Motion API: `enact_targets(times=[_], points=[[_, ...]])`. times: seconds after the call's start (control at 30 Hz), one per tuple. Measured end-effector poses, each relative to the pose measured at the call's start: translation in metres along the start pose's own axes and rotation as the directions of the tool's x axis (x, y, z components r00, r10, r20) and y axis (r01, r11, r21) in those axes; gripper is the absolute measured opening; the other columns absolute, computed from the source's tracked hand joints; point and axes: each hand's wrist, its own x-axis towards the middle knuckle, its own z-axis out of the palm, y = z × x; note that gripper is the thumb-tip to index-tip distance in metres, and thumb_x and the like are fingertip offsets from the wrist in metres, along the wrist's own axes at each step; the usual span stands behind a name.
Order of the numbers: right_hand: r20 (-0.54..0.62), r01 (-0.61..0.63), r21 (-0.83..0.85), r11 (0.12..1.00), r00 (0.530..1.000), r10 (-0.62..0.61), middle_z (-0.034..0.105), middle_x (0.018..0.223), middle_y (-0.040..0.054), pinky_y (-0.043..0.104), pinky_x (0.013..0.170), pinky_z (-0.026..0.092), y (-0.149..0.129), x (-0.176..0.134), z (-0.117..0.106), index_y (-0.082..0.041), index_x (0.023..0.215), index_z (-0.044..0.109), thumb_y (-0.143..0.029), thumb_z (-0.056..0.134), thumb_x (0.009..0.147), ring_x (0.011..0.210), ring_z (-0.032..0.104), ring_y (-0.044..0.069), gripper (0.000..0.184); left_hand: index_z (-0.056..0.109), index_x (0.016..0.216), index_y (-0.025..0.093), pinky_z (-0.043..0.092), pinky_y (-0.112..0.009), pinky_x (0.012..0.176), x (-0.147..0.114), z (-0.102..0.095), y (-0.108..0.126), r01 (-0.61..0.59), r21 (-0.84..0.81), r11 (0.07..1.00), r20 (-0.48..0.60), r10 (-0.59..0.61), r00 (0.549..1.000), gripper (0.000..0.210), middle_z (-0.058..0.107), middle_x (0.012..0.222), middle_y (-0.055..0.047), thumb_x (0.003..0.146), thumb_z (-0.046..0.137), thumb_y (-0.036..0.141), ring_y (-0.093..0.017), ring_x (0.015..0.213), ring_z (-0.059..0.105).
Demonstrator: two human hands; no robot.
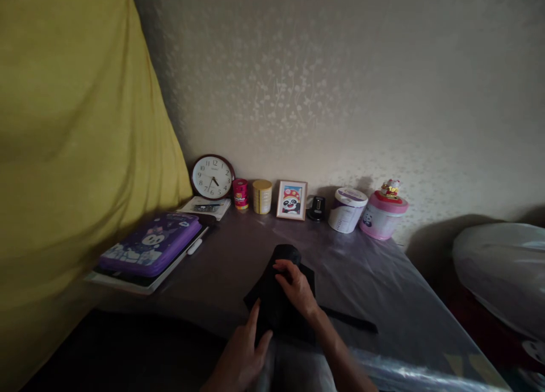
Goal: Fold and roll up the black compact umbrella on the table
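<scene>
A black cloth item (272, 301), folded or bunched, lies near the front edge of the table; its exact kind is not clear in the dim light. A dark strap (351, 319) stretches out to its right across the tabletop. My left hand (244, 346) is at its near left side, index finger and thumb stretched apart along the edge of the cloth. Over the upper part of the cloth, my right hand (296, 287) has curled fingers, with thumb and index bent towards each other around dark fabric.
On the table (361, 278), a purple case (151, 244) rests on a flat white-edged thing at left. Along the wall stand a clock (213, 177), pink can (240, 194), yellow-lidded can (262, 197), picture frame (292, 200), white tub (347, 210) and pink-lidded tub (383, 216). A yellow curtain (85, 125) hangs left.
</scene>
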Motion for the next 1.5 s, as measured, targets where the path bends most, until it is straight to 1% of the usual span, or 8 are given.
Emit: enact_targets(times=[0.27, 0.47, 0.63, 0.83, 1.0, 1.13, 1.3, 1.5], points=[[0.128, 0.244, -0.312, 0.918, 0.969, -0.214, 0.070, 0.104, 0.0027, 0.036, 0.088, 0.042, -0.017, -0.010, 0.012, -0.023, 0.089, 0.068, -0.018, 0.053, 0.088, 0.097, 0.059, 0.019, 0.016, -0.014, 0.144, 0.010, 0.041, -0.029, 0.094, -0.008, -0.001, 0.005, -0.074, -0.130, 0.989, -0.152, 0.054, 0.987, 0.081, 0.060, 0.124, -0.016, 0.086, 0.041, 0.026, -0.020, 0.108, 0.061], [0.129, 0.246, -0.314, 0.917, 0.968, -0.216, 0.071, 0.099, 0.0029, 0.035, 0.085, 0.044, -0.016, -0.007, 0.013, -0.023, 0.086, 0.069, -0.020, 0.052, 0.089, 0.096, 0.060, 0.019, 0.018, 0.013, 0.147, 0.019, 0.043, -0.030, 0.089, -0.007, -0.004, 0.010, -0.110, 0.094, 0.989, -0.030, 0.114, 0.993, 0.062, 0.068, 0.111, -0.011, 0.089, 0.034, 0.025, -0.022, 0.101, 0.064], [0.063, 0.271, -0.167, 0.948, 0.962, -0.264, 0.069, 0.102, 0.0055, 0.035, 0.090, 0.047, -0.019, -0.020, 0.002, -0.021, 0.095, 0.067, -0.020, 0.049, 0.090, 0.101, 0.059, 0.018, 0.019, 0.011, 0.147, 0.021, 0.043, -0.031, 0.089, -0.003, -0.001, 0.007, -0.074, 0.108, 0.991, -0.032, 0.078, 0.996, 0.061, 0.066, 0.114, -0.011, 0.089, 0.033, 0.025, -0.021, 0.102, 0.063], [0.125, 0.355, -0.276, 0.893, 0.935, -0.333, 0.066, 0.114, 0.0079, 0.042, 0.100, 0.042, 0.003, -0.026, -0.007, -0.020, 0.109, 0.063, -0.018, 0.044, 0.092, 0.116, 0.054, 0.020, 0.026, 0.013, 0.147, 0.017, 0.038, -0.030, 0.096, -0.003, -0.001, 0.006, -0.086, 0.072, 0.994, -0.049, 0.090, 0.995, 0.061, 0.066, 0.115, -0.012, 0.090, 0.032, 0.024, -0.021, 0.114, 0.057], [0.028, 0.234, -0.415, 0.879, 0.969, -0.245, 0.063, 0.120, 0.0126, 0.049, 0.099, 0.042, 0.041, 0.015, -0.017, -0.018, 0.114, 0.062, -0.020, 0.039, 0.092, 0.119, 0.053, 0.025, 0.032, 0.012, 0.147, 0.017, 0.040, -0.030, 0.094, -0.005, -0.004, 0.007, -0.079, 0.067, 0.995, -0.033, 0.081, 0.996, 0.062, 0.066, 0.115, -0.012, 0.089, 0.033, 0.025, -0.021, 0.110, 0.060], [-0.116, 0.156, -0.404, 0.901, 0.969, -0.220, 0.064, 0.116, 0.0143, 0.047, 0.096, 0.044, 0.034, 0.020, -0.025, -0.016, 0.110, 0.063, -0.023, 0.040, 0.092, 0.112, 0.057, 0.024, 0.030, 0.012, 0.147, 0.017, 0.042, -0.031, 0.093, -0.004, -0.003, 0.005, -0.078, 0.050, 0.996, -0.035, 0.079, 0.996, 0.063, 0.062, 0.122, -0.013, 0.088, 0.034, 0.025, -0.022, 0.109, 0.060], [0.127, 0.340, -0.288, 0.895, 0.940, -0.316, 0.066, 0.114, 0.0081, 0.043, 0.098, 0.043, 0.017, 0.000, -0.018, -0.022, 0.112, 0.063, -0.020, 0.043, 0.091, 0.113, 0.056, 0.021, 0.029, 0.014, 0.147, 0.017, 0.037, -0.030, 0.099, -0.003, -0.003, 0.004, -0.088, 0.025, 0.996, -0.043, 0.089, 0.995, 0.061, 0.065, 0.117, -0.011, 0.089, 0.034, 0.025, -0.020, 0.116, 0.056], [-0.232, -0.120, -0.226, 0.967, 0.970, 0.067, 0.068, 0.108, 0.0134, 0.044, 0.093, 0.046, 0.052, 0.013, -0.045, -0.015, 0.100, 0.067, -0.023, 0.046, 0.082, 0.103, 0.061, 0.025, 0.029, 0.014, 0.146, 0.017, 0.038, -0.031, 0.098, -0.006, -0.006, 0.008, -0.064, 0.005, 0.998, -0.038, 0.064, 0.997, 0.061, 0.062, 0.122, -0.011, 0.089, 0.034, 0.027, -0.020, 0.115, 0.056]])
